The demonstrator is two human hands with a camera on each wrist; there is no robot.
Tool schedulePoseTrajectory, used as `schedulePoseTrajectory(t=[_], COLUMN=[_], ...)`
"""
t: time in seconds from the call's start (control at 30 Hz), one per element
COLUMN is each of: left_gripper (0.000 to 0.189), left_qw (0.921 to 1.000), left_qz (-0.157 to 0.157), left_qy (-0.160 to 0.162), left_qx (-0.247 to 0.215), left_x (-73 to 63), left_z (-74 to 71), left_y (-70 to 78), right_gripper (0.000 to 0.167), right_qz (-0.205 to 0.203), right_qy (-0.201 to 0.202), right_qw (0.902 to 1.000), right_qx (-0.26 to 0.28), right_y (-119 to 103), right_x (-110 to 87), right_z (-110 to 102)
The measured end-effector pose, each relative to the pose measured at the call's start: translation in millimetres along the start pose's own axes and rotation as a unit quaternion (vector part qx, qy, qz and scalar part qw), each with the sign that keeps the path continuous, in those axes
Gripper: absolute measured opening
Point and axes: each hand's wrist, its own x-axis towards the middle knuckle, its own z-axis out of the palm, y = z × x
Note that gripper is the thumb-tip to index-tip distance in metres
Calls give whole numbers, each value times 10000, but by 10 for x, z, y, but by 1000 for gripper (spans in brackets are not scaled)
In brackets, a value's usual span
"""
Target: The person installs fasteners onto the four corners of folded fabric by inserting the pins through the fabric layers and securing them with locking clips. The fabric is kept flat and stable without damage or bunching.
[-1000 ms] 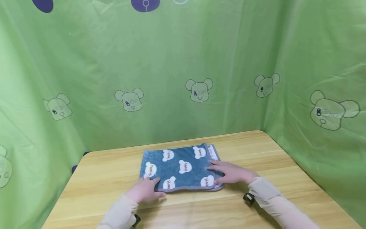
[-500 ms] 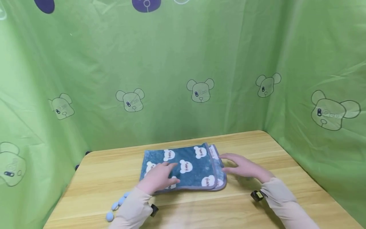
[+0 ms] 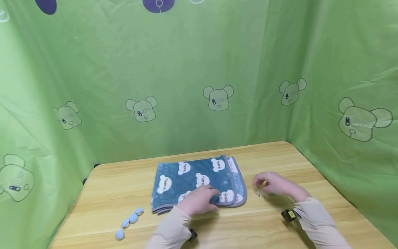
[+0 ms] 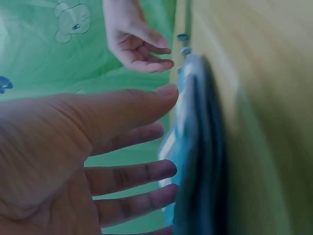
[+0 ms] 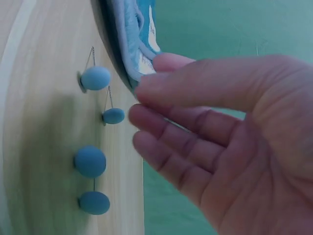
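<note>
A folded teal blanket with white bear heads and a grey border lies flat on the wooden table. My left hand hovers over or lightly touches its near right part, fingers extended and holding nothing. Right of the blanket, my right hand hangs low over the tabletop, its fingers loosely bent with nothing seen between them. Beside these fingers, several blue round-headed pieces with thin wire-like parts, one a blue button-like piece, stand on the wood in the right wrist view. The hand mostly hides them from the head view.
More blue button-like pieces lie in a slanting row on the table, left of the blanket. Green curtain with bear prints hangs behind the table and along both sides. A black wrist camera is strapped below the right hand.
My left hand has moved rightward across the blanket, uncovering the blue pieces at left. My right hand has left the blanket's right edge and shifted right, with its fingers more bent.
</note>
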Motion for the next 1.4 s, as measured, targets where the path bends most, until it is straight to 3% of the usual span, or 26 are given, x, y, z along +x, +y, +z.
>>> schedulePoseTrajectory(t=[0.2, 0.53, 0.8, 1.0, 1.17, 1.4], left_gripper=[39, 31, 34, 27, 17, 11], left_qw=[9982, 9983, 9969, 9965, 9941, 9927], left_qz=[249, 254, 273, 182, 209, -42], left_qy=[296, 505, 579, 709, 1010, 1174], left_qx=[458, 141, 448, 396, 329, -270], left_x=[82, 125, 112, 118, 132, 171], left_z=[152, 235, 243, 276, 305, 321], left_y=[-1, -59, -25, -25, -38, -74], right_gripper=[24, 22, 19, 20, 19, 16], right_qz=[-36, -11, 14, 95, 103, 215], right_qy=[-335, -477, -578, -547, -515, -558], right_qw=[9990, 9985, 9978, 9982, 9985, 9977], right_qx=[310, 263, 327, 247, 177, 325], right_y=[30, 40, -25, -26, -15, -69], right_x=[-16, -9, 1, 9, 15, 27], right_z=[60, 137, 201, 246, 260, 226])
